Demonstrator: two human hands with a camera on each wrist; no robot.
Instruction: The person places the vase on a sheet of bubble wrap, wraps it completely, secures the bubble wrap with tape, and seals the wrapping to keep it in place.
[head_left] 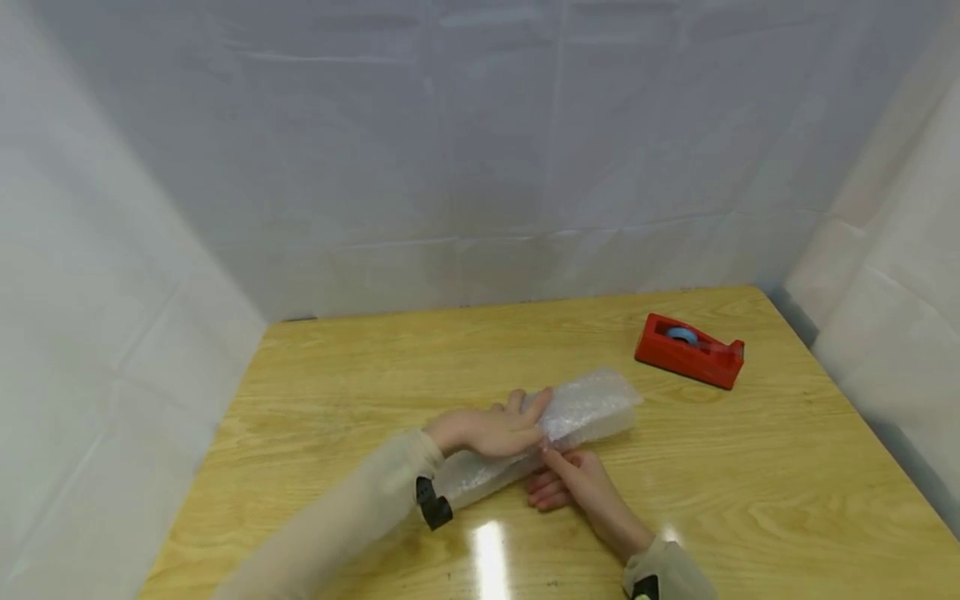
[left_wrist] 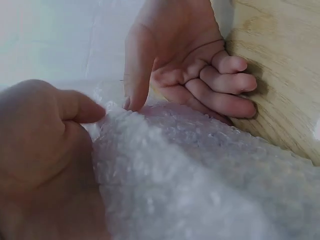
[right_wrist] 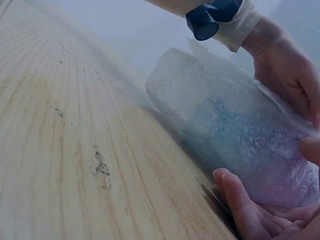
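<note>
Clear bubble wrap [head_left: 592, 406], folded into a long bundle, lies slantwise on a wooden table [head_left: 360, 367], left of a red tape dispenser [head_left: 684, 358]. The left hand [head_left: 498, 431] rests across it, fingers extended, while the right hand [head_left: 583, 485] pinches its near edge; if that pinch slipped, the springy layers could unfold.

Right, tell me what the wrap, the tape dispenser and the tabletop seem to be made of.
Wrap: translucent plastic bubble wrap with a slight sheen, judging by its small raised bubbles.
Tape dispenser: probably hard plastic, going by its smooth, even red; painted metal is possible.
Tabletop: wood or wood-look laminate, glossy; grain shows and light reflects off it.
</note>
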